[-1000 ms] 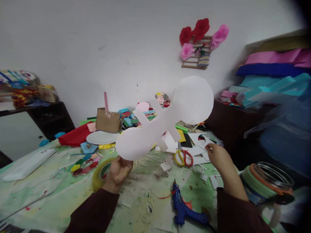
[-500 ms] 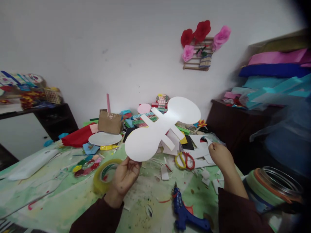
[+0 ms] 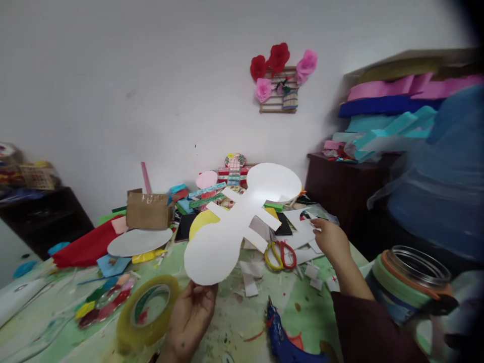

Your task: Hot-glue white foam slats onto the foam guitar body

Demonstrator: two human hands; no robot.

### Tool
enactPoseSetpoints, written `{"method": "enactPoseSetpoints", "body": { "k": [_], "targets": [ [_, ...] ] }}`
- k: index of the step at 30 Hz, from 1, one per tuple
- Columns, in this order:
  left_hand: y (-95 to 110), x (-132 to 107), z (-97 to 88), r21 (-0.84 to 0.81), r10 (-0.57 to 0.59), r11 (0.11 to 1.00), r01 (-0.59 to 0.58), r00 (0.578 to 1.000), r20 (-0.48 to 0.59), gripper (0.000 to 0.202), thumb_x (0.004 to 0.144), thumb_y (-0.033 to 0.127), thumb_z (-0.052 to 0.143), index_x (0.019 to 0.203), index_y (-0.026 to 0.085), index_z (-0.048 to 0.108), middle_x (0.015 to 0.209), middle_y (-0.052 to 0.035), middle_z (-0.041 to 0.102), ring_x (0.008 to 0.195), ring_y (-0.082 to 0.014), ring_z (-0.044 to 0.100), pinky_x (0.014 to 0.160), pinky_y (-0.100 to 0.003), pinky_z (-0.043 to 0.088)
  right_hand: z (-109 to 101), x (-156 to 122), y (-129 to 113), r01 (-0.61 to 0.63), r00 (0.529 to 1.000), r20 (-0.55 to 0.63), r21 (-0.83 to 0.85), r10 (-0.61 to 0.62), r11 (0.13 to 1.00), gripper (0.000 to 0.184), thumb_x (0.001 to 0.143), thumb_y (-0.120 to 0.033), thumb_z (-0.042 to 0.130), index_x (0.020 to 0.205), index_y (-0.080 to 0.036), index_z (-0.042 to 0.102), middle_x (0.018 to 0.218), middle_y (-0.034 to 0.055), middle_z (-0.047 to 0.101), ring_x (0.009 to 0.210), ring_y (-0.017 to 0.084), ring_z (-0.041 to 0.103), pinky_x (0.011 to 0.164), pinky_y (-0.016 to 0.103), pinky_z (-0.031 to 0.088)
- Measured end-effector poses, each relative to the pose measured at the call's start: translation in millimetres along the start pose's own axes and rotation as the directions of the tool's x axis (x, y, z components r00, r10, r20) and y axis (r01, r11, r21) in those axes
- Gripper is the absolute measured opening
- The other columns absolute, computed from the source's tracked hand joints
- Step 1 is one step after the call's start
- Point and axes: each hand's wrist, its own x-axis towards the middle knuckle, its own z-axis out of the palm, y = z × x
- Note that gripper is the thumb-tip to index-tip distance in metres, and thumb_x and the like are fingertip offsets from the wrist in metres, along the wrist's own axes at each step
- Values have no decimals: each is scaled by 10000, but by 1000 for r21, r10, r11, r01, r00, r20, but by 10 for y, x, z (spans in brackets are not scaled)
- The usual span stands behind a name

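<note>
green and paint-stained, the table (image 3: 308, 307) is lying beneath a smooth white cutout (image 3: 232, 227), round-lobed with straight tabs. the left hand (image 3: 192, 317) is pinching its near lobe, seemingly steadying it aloft; any next move is calling for gentleness. the right hand (image 3: 333, 247) is apparently pinching a white scrap (image 3: 310, 216).

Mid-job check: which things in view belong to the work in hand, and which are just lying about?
Work in hand:
white cutout, held by the left hand
small white piece, apparently pinched in the right hand

Lying about, not held:
scissors and blue glue gun, possibly its tools
tape roll
cardboard box
</note>
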Motion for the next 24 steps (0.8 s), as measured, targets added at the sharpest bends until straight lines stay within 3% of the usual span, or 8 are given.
{"method": "enactPoseSetpoints", "body": {
  "k": [5, 9, 13, 16, 18, 20, 24],
  "targets": [
    [8, 8, -35, 79, -5, 997, 5, 1000, -1, 284, 916, 119, 376, 1011, 210, 628, 646, -2, 538, 489, -53, 445, 460, -96, 426, 98, 1, -23, -1, 994, 114, 49, -5, 999, 337, 799, -96, 452, 1062, -166, 651, 920, 65, 723, 885, 178, 641, 657, 242, 373],
    [16, 36, -77, 46, -40, 998, 41, 999, -24, 307, 926, 133, 353, 1012, 220, 635, 624, -1, 533, 477, -54, 451, 477, -100, 449, 148, 0, -75, 1, 986, 167, 12, -3, 1000, 267, 804, -109, 457, 950, -168, 674, 975, 99, 707, 891, 190, 639, 654, 252, 373],
    [35, 65, -120, 114, -42, 992, 47, 998, -44, 290, 921, 154, 376, 1021, 227, 638, 612, 0, 531, 471, -73, 453, 477, -136, 475, 156, -3, -115, -22, 987, 160, -16, 24, 1000, 229, 878, -245, 463, 901, -163, 675, 954, 136, 697, 901, 230, 637, 677, 283, 394],
    [44, 78, -139, 155, -37, 987, 40, 999, -22, 268, 916, 177, 398, 1032, 234, 632, 621, -4, 543, 484, -87, 469, 477, -159, 491, 164, -16, -109, -28, 992, 125, -21, 30, 999, 273, 855, -300, 540, 1077, -178, 643, 1003, 121, 687, 938, 232, 633, 728, 287, 418],
    [43, 82, -140, 128, -37, 991, 40, 999, -27, 276, 919, 179, 386, 1032, 243, 630, 615, -1, 543, 469, -80, 463, 471, -148, 490, 184, -27, -88, 14, 996, 86, -17, -12, 1000, 469, 784, -202, 612, 1250, -198, 563, 1187, 130, 622, 990, 224, 625, 784, 285, 423],
    [36, 84, -130, 86, -48, 995, 52, 997, -55, 303, 934, 185, 348, 1031, 247, 629, 597, 3, 529, 450, -72, 454, 471, -139, 493, 209, -29, -65, 49, 997, 65, -2, -49, 999, 556, 754, -106, 592, 1299, -201, 537, 1310, 144, 543, 1026, 214, 616, 813, 274, 418],
    [9, 71, -81, 24, -47, 998, 50, 994, -98, 357, 961, 216, 279, 1040, 225, 627, 566, 6, 497, 434, -73, 445, 461, -141, 493, 235, 0, -54, 27, 995, 95, 27, -30, 999, 341, 834, -106, 456, 1088, -171, 675, 1029, 117, 692, 943, 198, 638, 741, 252, 413]
  ]
}}
